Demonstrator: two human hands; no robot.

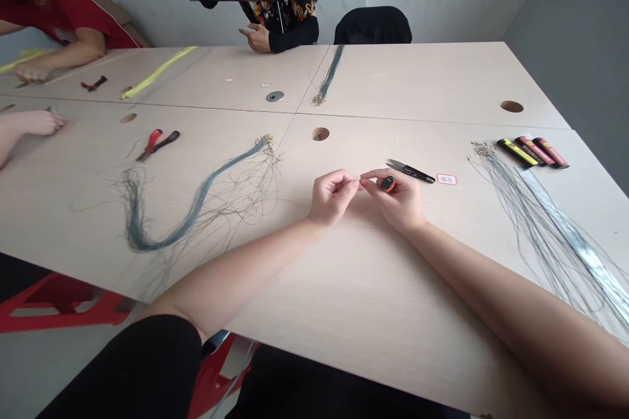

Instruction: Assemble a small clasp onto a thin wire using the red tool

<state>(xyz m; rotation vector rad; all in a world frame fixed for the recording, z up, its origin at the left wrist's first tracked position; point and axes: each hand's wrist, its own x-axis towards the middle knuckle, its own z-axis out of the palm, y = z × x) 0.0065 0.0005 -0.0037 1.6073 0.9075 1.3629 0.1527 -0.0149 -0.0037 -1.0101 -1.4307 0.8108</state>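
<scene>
My left hand (333, 196) and my right hand (399, 200) meet fingertip to fingertip above the table. Both are closed in a pinch on something too small to make out. A dark lighter-like object with an orange part (388, 184) is tucked in my right hand. Just beyond that hand lie black thread snips (411, 171) and a small red-edged label (447, 179). A curved bundle of blue-grey cords (196, 200) with gold-coloured ends rests to the left. More thin cords (521, 209) are at the right, beside a shiny flat strip (574, 236).
Three lighters (535, 152) lie at the right. Red-and-black pliers (156, 145) are at the left. The table (314, 288) has round holes, and a metal disc (275, 97) lies farther back. Other people's hands and arms rest at the far and left sides.
</scene>
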